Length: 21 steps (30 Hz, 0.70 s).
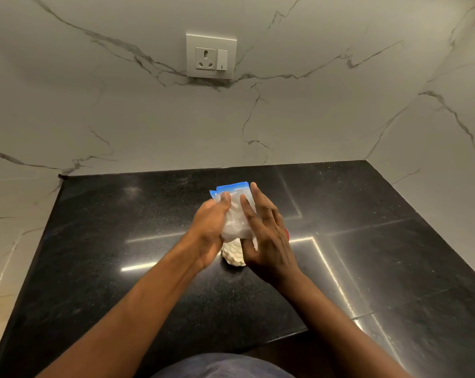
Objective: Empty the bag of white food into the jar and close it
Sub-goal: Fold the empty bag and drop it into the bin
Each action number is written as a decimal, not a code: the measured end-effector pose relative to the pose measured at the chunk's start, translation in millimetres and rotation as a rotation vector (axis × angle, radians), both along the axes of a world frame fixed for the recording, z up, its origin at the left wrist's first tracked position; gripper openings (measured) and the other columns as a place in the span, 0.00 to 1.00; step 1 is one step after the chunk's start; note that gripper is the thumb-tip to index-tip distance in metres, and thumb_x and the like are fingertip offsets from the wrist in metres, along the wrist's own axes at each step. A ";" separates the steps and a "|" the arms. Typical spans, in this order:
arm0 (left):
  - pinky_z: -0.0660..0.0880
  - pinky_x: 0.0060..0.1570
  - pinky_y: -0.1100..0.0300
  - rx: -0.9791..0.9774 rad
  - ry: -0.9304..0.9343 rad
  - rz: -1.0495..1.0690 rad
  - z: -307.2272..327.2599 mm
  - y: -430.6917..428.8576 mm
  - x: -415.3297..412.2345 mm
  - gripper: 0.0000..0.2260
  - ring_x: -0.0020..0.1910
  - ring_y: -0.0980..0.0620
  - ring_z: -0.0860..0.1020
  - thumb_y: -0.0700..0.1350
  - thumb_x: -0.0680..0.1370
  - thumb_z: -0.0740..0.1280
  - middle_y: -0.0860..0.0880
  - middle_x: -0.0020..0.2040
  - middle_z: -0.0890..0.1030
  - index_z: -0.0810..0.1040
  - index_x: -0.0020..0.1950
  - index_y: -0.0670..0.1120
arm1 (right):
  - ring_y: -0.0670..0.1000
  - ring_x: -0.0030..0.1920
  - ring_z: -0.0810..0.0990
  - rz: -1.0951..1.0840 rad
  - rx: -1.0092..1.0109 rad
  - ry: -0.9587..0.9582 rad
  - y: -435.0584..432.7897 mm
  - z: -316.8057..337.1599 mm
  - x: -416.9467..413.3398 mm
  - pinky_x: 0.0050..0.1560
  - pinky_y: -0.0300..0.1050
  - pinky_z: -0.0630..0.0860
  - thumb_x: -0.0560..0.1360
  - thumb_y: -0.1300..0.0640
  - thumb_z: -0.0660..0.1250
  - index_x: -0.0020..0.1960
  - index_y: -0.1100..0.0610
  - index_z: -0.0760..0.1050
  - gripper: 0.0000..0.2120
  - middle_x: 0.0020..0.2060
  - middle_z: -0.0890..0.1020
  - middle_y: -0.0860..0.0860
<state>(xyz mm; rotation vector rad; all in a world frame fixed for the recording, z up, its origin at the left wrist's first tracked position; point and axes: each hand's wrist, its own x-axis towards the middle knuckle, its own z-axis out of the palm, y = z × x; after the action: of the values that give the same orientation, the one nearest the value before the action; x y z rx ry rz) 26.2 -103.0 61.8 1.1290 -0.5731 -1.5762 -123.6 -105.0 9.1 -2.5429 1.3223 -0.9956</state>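
A clear plastic bag with a blue zip strip at its top is held upright between both hands over the black counter. My left hand grips its left side, thumb on the front. My right hand presses its right side with fingers spread. Below the bag, between my palms, the jar shows as a clear body packed with white, round food pieces. The jar's mouth is hidden by the bag and hands. A small red thing, possibly the lid, peeks out behind my right hand.
The black polished counter fills a corner between marble walls at the back and right. A wall socket with a switch sits high on the back wall. The counter's front edge runs near my body.
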 end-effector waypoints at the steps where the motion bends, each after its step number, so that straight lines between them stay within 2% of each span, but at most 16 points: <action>1: 0.85 0.47 0.50 -0.007 0.003 -0.011 0.7 -2.0 5.6 0.13 0.50 0.46 0.88 0.49 0.88 0.59 0.43 0.53 0.88 0.79 0.63 0.43 | 0.54 0.82 0.60 0.039 0.111 -0.090 5.3 3.3 -3.9 0.76 0.56 0.67 0.76 0.54 0.65 0.83 0.56 0.60 0.36 0.84 0.56 0.56; 3: 0.85 0.44 0.52 -0.036 -0.026 -0.070 2.3 -6.2 15.6 0.14 0.51 0.46 0.88 0.51 0.87 0.60 0.44 0.53 0.88 0.78 0.64 0.45 | 0.46 0.79 0.66 0.065 0.398 -0.359 12.2 14.5 -8.1 0.73 0.49 0.71 0.77 0.45 0.65 0.84 0.50 0.58 0.38 0.83 0.61 0.49; 5: 0.85 0.45 0.53 -0.052 -0.122 -0.156 2.1 -9.7 21.8 0.14 0.51 0.47 0.88 0.54 0.86 0.61 0.45 0.55 0.87 0.77 0.65 0.48 | 0.44 0.68 0.80 0.007 0.679 -0.656 9.2 28.6 -11.2 0.61 0.45 0.80 0.76 0.41 0.69 0.83 0.46 0.59 0.38 0.76 0.74 0.48; 6: 0.85 0.43 0.54 -0.064 -0.178 -0.201 1.0 -10.4 24.0 0.13 0.49 0.49 0.88 0.55 0.86 0.61 0.47 0.53 0.88 0.78 0.64 0.50 | 0.47 0.61 0.85 0.001 0.805 -0.750 4.8 35.9 -14.0 0.54 0.44 0.82 0.77 0.42 0.70 0.81 0.46 0.62 0.36 0.70 0.81 0.50; 8: 0.84 0.40 0.59 -0.110 -0.270 -0.284 -0.2 -9.9 25.1 0.11 0.45 0.53 0.88 0.56 0.85 0.62 0.52 0.47 0.89 0.79 0.60 0.53 | 0.54 0.50 0.88 0.048 0.980 -0.807 -3.4 47.9 -20.8 0.44 0.43 0.84 0.79 0.50 0.72 0.74 0.49 0.74 0.24 0.56 0.88 0.55; 9: 0.83 0.39 0.61 -0.134 -0.303 -0.306 -1.3 -9.5 25.1 0.09 0.44 0.54 0.88 0.56 0.85 0.63 0.52 0.46 0.88 0.79 0.60 0.54 | 0.55 0.45 0.88 0.076 1.027 -0.815 -5.9 51.2 -23.9 0.40 0.43 0.84 0.79 0.55 0.72 0.70 0.51 0.78 0.20 0.53 0.89 0.57; 11: 0.82 0.38 0.62 -0.178 -0.358 -0.326 -3.0 -8.8 24.4 0.09 0.43 0.54 0.88 0.54 0.84 0.64 0.50 0.48 0.88 0.79 0.60 0.53 | 0.54 0.39 0.88 0.095 1.067 -0.851 -8.1 52.5 -28.5 0.35 0.41 0.82 0.78 0.62 0.73 0.66 0.53 0.81 0.18 0.49 0.89 0.60; 15: 0.82 0.38 0.62 -0.208 -0.418 -0.409 -2.3 -6.5 32.9 0.15 0.43 0.56 0.87 0.54 0.77 0.72 0.51 0.48 0.87 0.79 0.62 0.55 | 0.55 0.38 0.88 0.027 1.043 -0.946 -10.9 42.9 -29.9 0.33 0.43 0.82 0.76 0.68 0.72 0.60 0.54 0.84 0.16 0.50 0.89 0.60; 17: 0.82 0.39 0.59 -0.190 -0.385 -0.478 -3.1 -5.5 42.3 0.13 0.43 0.53 0.87 0.45 0.79 0.73 0.51 0.49 0.88 0.81 0.62 0.57 | 0.53 0.36 0.87 -0.014 1.049 -0.989 -12.0 38.7 -30.5 0.31 0.41 0.80 0.77 0.69 0.70 0.58 0.55 0.85 0.14 0.49 0.89 0.60; 19: 0.83 0.38 0.59 -0.170 -0.284 -0.519 -3.9 -3.2 49.8 0.17 0.41 0.52 0.86 0.35 0.82 0.68 0.47 0.51 0.88 0.85 0.62 0.56 | 0.53 0.34 0.86 -0.060 1.069 -1.053 -12.2 35.2 -29.5 0.28 0.40 0.77 0.77 0.71 0.67 0.53 0.57 0.87 0.14 0.45 0.88 0.61; 21: 0.82 0.36 0.61 -0.150 -0.182 -0.500 -4.7 -0.3 50.9 0.20 0.40 0.52 0.86 0.31 0.83 0.64 0.43 0.52 0.88 0.88 0.58 0.54 | 0.54 0.33 0.86 -0.111 1.100 -1.131 -11.5 32.3 -25.7 0.27 0.39 0.77 0.77 0.73 0.65 0.46 0.56 0.88 0.16 0.42 0.88 0.60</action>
<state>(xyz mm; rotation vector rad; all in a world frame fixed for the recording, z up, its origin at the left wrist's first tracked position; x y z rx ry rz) 77.2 -103.2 57.1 1.0714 -1.1446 -1.8199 -149.3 -116.5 41.5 -0.8461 1.0936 -1.0047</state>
